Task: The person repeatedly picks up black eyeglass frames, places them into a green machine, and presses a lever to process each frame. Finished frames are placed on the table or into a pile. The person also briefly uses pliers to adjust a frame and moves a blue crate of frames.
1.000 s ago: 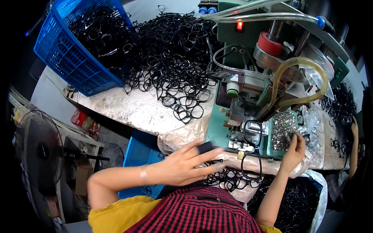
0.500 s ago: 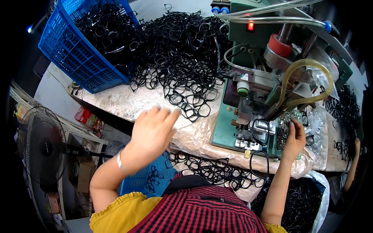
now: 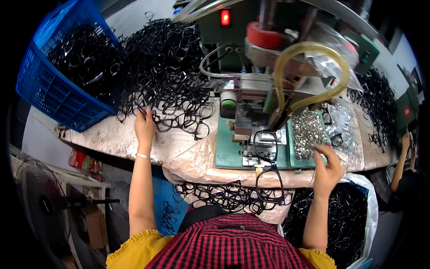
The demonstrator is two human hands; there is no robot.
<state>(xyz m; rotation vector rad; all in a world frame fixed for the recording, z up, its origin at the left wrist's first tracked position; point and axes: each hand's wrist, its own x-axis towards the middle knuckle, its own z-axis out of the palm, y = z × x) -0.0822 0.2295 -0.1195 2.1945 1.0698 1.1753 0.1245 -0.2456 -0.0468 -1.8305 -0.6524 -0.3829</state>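
My left hand [image 3: 144, 129] reaches to the near edge of a heap of black eyeglass frames [image 3: 172, 67]. Its fingers close on one of the frames there, though the grip is partly hidden. Beside the near right corner of a green tray, my right hand [image 3: 329, 172] has bent fingers, thumb and forefinger close together; anything between them is too small to make out. Small shiny metal pieces [image 3: 309, 132] fill the tray. One black eyeglass frame [image 3: 273, 167] hangs lengthwise at the front of a green bench machine [image 3: 224, 152], one rim below the table edge.
A blue basket [image 3: 67, 96] of frames leans at the left. More frames lie on a lap-level ledge [image 3: 228, 195] and in a white-lined sack [image 3: 371, 201]. A yellowish hose [image 3: 345, 67] loops over the tray. A fan [image 3: 42, 201] stands left; another person's arm [image 3: 398, 166] shows right.
The view has shifted, moving the machine leftward in it. My left hand has reached forward to the heap's edge. My right hand has drawn back from the metal pieces to the tray's near corner.
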